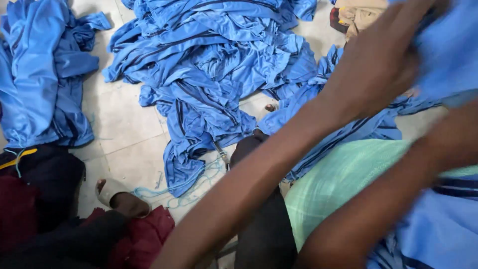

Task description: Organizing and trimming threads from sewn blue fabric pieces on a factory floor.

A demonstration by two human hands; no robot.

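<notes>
**Colleague:** Where is the cloth that the hands work on?

**Me:** The blue garment (450, 50) is lifted at the far right, and the left hand (378, 65) lies against its edge. The picture is blurred there, so I cannot tell if the fingers are closed on it or only press it. The right hand is hidden; I see only its forearm (388, 199) going off to the right under the cloth.

**Colleague:** Which step do you judge?

**Me:** I think one garment is being raised and sorted out. The next move, in my view, calls for a sure hold on both edges, because this fabric looks slippery.

**Colleague:** And around it?

**Me:** Near, on the lap, is a mint green cloth (343, 174). Further left a big heap of blue garments (214, 65) lies on the tiled floor (124, 124), with loose blue thread (194, 189) beside it, and a second blue pile (40, 74) at the far left. Another person's foot (117, 194) rests near left, next to dark red cloth (144, 234).

**Colleague:** Any packages or labels?

**Me:** None that I can see; only a small yellow strip (17, 158) at the left edge.
</notes>
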